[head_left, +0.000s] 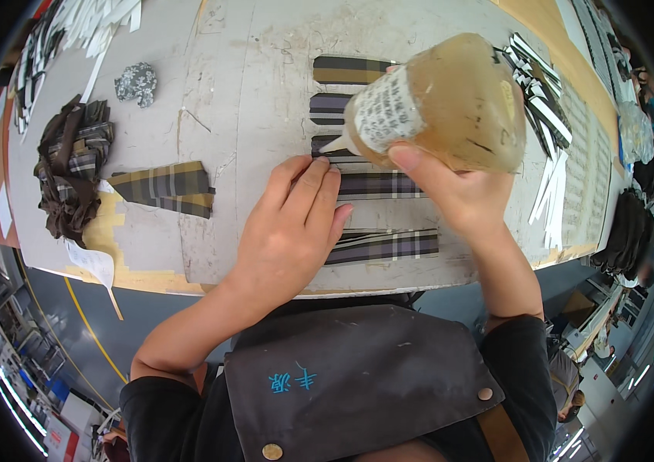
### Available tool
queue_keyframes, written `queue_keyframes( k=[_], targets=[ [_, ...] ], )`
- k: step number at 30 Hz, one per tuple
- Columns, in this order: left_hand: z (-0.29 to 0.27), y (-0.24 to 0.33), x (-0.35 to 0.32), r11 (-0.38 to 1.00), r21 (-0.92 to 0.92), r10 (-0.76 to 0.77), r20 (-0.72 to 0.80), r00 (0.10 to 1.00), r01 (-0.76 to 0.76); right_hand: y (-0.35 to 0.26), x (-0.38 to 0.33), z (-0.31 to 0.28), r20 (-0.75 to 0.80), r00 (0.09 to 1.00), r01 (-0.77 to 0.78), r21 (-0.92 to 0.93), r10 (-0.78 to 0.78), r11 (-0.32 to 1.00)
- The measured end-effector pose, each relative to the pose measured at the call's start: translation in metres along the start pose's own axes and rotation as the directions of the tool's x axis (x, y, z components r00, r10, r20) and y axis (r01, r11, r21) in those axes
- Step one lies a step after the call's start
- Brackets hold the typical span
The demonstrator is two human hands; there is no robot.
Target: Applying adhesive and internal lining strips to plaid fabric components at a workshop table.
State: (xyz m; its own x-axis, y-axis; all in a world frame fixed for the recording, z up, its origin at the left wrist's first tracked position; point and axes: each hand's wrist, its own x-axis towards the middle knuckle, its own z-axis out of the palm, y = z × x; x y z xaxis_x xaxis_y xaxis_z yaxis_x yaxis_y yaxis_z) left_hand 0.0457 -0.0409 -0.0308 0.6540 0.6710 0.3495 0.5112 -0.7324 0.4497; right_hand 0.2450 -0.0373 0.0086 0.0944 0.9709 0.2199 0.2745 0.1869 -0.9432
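Over the desk (258, 100), grasping a tilted bottle (466, 100) in the right grip (458, 185), holding its nozzle (333, 145) at the left end of the middle plaid strip (322, 141); resting the left grip (288, 223), unclenched, at the same end.

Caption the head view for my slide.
Right hand holds a tilted bottle, nozzle at a plaid strip; left hand at that strip's end; more strips alongside.

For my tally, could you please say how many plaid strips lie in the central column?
5: farthest strip, second strip, third strip at the nozzle, fourth strip, nearest strip; layers beneath may be hidden.
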Motion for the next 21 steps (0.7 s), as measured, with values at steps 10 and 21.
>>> queue_keyframes(
  k=[10, 21],
  targets=[
    [-0.001, 0.001, -0.001, 0.999, -0.037, -0.039, 0.012, 0.999, 0.040, -0.002, -0.026, -0.069, -0.149, 0.987, -0.107, -0.275, 0.067, 0.955],
    [-0.007, -0.012, 0.006, 0.996, -0.068, -0.063, -0.007, 0.998, 0.063, 0.008, -0.028, -0.102, -0.471, 0.882, -0.031, 0.015, 0.034, 0.999]
  ],
)
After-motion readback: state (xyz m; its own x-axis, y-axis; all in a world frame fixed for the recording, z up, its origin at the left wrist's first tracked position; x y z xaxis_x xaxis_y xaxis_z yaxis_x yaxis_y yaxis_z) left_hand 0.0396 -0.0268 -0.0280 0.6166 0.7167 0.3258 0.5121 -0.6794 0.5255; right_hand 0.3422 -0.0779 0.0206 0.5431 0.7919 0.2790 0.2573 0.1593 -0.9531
